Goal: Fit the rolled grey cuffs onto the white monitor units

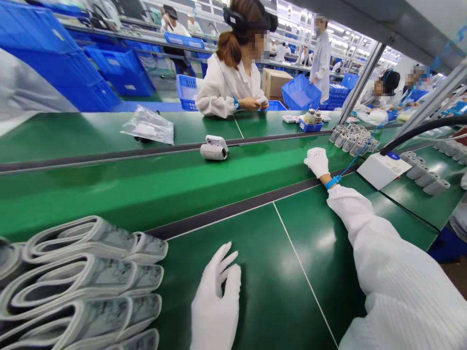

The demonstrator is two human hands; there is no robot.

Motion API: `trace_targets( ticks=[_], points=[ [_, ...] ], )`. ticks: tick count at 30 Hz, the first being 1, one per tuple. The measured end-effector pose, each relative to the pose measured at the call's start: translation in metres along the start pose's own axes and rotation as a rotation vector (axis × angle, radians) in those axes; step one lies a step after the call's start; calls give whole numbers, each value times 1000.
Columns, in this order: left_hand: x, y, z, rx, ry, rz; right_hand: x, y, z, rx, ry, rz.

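Note:
My left hand (217, 299), in a white glove, is held over the green table with fingers stretched and thumb apart, holding nothing. To its left are several rolled grey cuffs (109, 277) with pale edges, stacked close together. My right hand (316, 161), also gloved and with a blue strap (332, 182) at the wrist, reaches over the green conveyor belt (255, 167). Its fingers are curled closed; whatever they hold is hard to make out, white against the glove. A small white device with a rolled grey cuff (214, 148) lies on the belt between the two hands.
Across the belt sits a co-worker (233, 73) in a white coat. A clear plastic bag (149, 125) and a small blue tray (310, 125) lie on the far table. On the right stand a white box (384, 169), a dark cable and more rolled cuffs (353, 138).

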State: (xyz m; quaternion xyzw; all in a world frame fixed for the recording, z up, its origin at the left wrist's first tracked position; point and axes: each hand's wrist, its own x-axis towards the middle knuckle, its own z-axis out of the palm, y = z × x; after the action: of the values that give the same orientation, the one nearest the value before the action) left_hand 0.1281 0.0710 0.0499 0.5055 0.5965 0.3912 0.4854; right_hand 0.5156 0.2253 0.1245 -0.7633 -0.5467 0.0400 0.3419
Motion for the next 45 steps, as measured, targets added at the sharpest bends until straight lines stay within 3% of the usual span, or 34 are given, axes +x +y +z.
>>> trace_targets(
  ticks=[4,6,8,10,13,16,21,28,45],
  points=[
    [-6,1,7,54,39,157,-62,-50,42,570,-389,-101],
    [-11,2,11,106,66,296,-110,-77,63,899,-739,-63],
    [-14,4,14,159,55,403,-157,-98,76,1246,-1146,140],
    [-14,5,14,193,14,498,-192,-112,79,1456,-1340,384],
    [-12,6,11,223,25,570,-212,-121,78,1453,-1241,539],
    [-11,7,9,226,61,590,-211,-123,75,1343,-1237,572],
    [-12,9,6,268,98,655,-209,-123,72,1303,-1274,522],
    [-12,10,3,290,60,639,-211,-120,68,1331,-1269,422],
    [-14,14,3,278,57,615,-209,-121,65,1259,-1280,425]
  ],
)
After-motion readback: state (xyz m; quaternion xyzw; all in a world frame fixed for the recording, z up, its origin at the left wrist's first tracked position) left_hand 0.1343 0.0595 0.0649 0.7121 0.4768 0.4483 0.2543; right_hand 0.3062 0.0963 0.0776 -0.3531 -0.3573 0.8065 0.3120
